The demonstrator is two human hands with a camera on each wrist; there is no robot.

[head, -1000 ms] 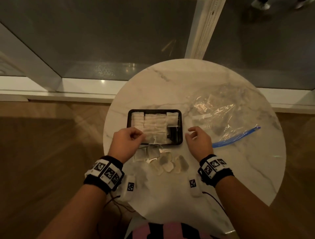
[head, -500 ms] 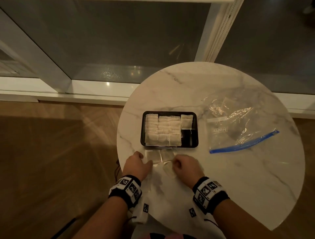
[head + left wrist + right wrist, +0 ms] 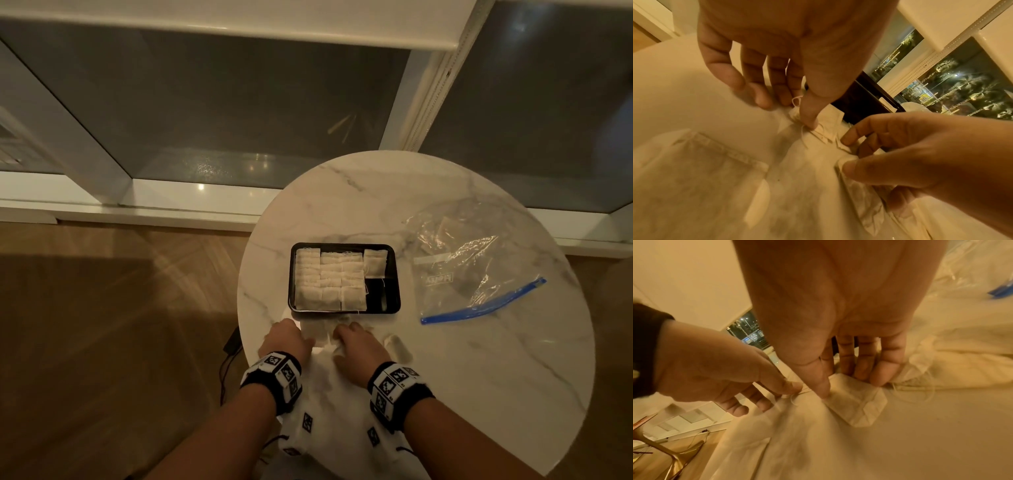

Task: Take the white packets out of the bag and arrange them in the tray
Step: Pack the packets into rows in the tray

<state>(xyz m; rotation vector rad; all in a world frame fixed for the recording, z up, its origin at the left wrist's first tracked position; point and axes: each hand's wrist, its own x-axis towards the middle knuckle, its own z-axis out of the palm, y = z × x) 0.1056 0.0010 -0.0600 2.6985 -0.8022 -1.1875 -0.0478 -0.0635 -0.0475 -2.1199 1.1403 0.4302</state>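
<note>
A black tray [image 3: 394, 301] near the table's middle holds several white packets [image 3: 329, 277] in rows; its right side is mostly bare. The clear zip bag [image 3: 476, 260] with a blue seal lies to its right. Both hands are at the near edge in front of the tray, over loose packets [image 3: 317, 330]. My left hand [image 3: 287, 337] pinches one packet [image 3: 824, 120] with thumb and fingers at its string end. My right hand [image 3: 354, 342] grips another packet [image 3: 857, 402] between thumb and fingers. One more packet [image 3: 397, 344] lies to the right of the right hand.
The round marble table [image 3: 479, 377] stands by a window with a white sill [image 3: 171, 202]. Wooden floor [image 3: 102, 342] and a black cable lie to the left below the table edge. A few packets still show inside the bag.
Both hands have drawn back from the tray to the loose packets at the near edge and taken hold of them. The head view has shifted, so the table sits further right.
</note>
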